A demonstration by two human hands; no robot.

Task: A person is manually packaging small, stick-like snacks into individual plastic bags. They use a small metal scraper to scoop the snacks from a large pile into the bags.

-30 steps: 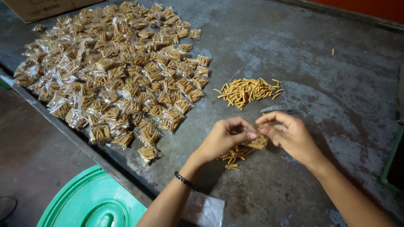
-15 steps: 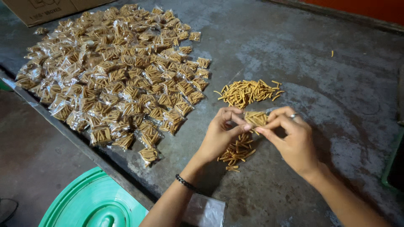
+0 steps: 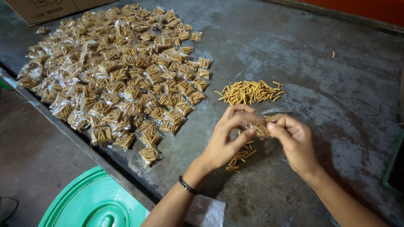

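My left hand (image 3: pixel 229 136) and my right hand (image 3: pixel 294 141) meet above the grey worktop (image 3: pixel 320 88), both pinching a small clear packet of yellow snack sticks (image 3: pixel 261 129). Under my hands lies a small loose scatter of sticks (image 3: pixel 240 156). A larger loose pile of sticks (image 3: pixel 249 92) sits just beyond my hands. To the left spreads a big heap of filled clear packets (image 3: pixel 113 80). A dark bead bracelet (image 3: pixel 186 185) is on my left wrist.
A cardboard box (image 3: pixel 54 8) stands at the far left corner. A green round plastic lid (image 3: pixel 94 204) lies below the worktop's near edge, with a clear plastic bag (image 3: pixel 206 212) beside my left forearm. A thin clear strip (image 3: pixel 275 111) lies near the pile. A green rim (image 3: pixel 391 168) shows at right.
My hands have come together and lifted slightly, with the small packet now held between both sets of fingertips. The piles have not moved.
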